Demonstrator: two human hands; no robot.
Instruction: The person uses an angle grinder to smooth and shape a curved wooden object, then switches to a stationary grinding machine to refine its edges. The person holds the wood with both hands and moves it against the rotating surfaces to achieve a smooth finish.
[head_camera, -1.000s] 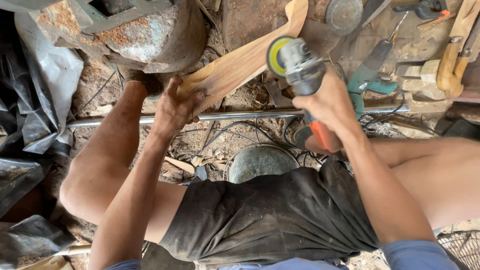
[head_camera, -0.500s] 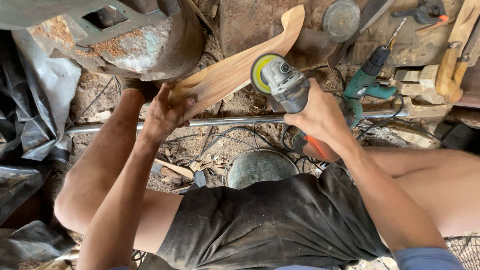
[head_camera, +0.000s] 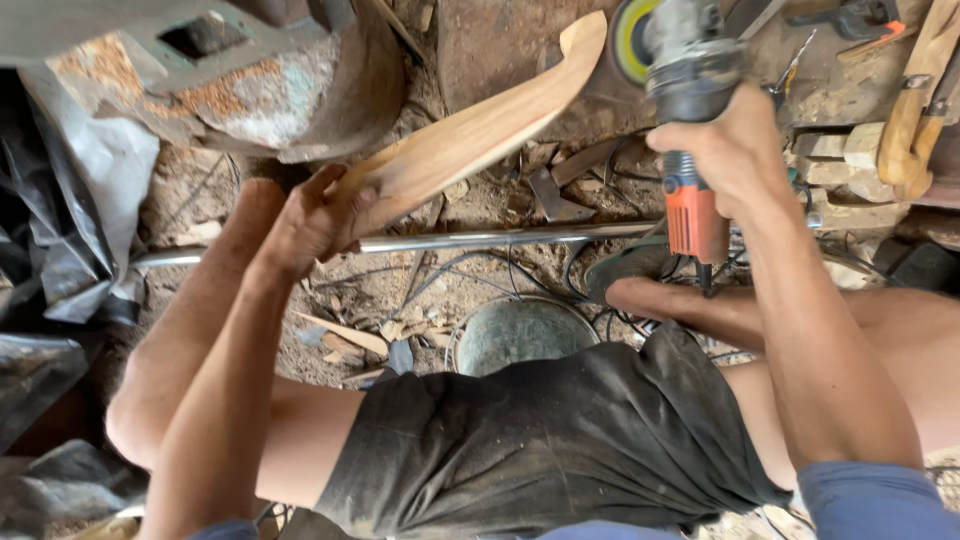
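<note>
Head view, left to right. Far left: crumpled black plastic sheeting (head_camera: 45, 290) along the frame edge. Upper left: a rusty grey-green metal machine body (head_camera: 215, 75) with a square hole in its top face.

Left hand (head_camera: 305, 225), left of centre: fingers curled tight around the lower end of a curved wooden piece (head_camera: 475, 130), thumb across the face of the wood. Firm grip, no gap visible. The wood runs diagonally from the hand up to the top centre, where its rounded end sits just beside the grinder disc.

A long shiny metal rod (head_camera: 470, 240) crosses the frame horizontally, passing just under the left hand and behind the right forearm. Below it, centre: a round metal bucket (head_camera: 520, 335) on dirt littered with wood chips and loose black cables. Dark dusty shorts (head_camera: 560, 440) fill the bottom centre, bare knees on either side.

Right hand (head_camera: 735, 150), upper right: fingers fully wrapped around the body of an angle grinder (head_camera: 690, 90), grey head up, orange rear section pointing down. Its yellow-green disc (head_camera: 630, 35) sits at the top edge, facing the wood's tip; can't tell whether they touch.

Far right: a pale wooden handle-shaped piece (head_camera: 915, 110) and small wood blocks (head_camera: 845, 150) on the bench.
</note>
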